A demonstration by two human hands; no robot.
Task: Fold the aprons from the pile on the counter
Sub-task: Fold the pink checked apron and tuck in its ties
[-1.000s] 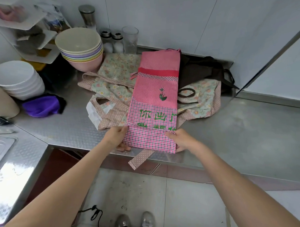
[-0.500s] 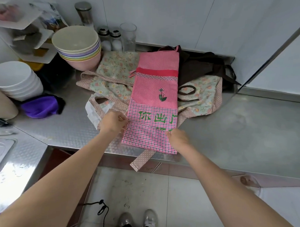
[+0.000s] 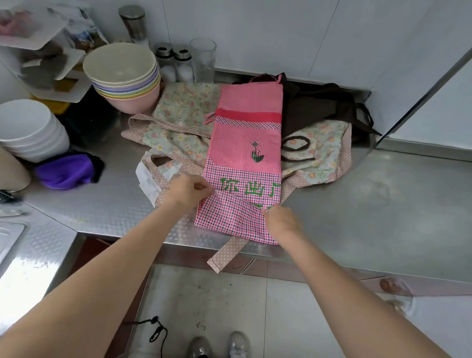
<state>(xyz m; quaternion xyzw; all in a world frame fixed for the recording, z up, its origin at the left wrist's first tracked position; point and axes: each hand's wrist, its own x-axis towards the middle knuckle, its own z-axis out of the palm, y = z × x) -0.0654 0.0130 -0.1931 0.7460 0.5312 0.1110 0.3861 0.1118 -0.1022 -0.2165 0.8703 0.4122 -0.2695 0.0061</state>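
pink apron (image 3: pixel 244 163) – long folded strip on the tabletop (image 3: pixel 375 210), atop floral apron (image 3: pixel 178 123), 12 o'clock of both hands | thin, limp, light cloth; best taken at near corners | left hand (image 3: pixel 187 193) and right hand (image 3: pixel 283 222) – fingers pinching its gingham hem | stacked bowls (image 3: pixel 123 75) at 10 o'clock, top one empty; drinking glass (image 3: pixel 203 58) empty

pink checked apron (image 3: pixel 245 141), floral apron (image 3: pixel 177 128)
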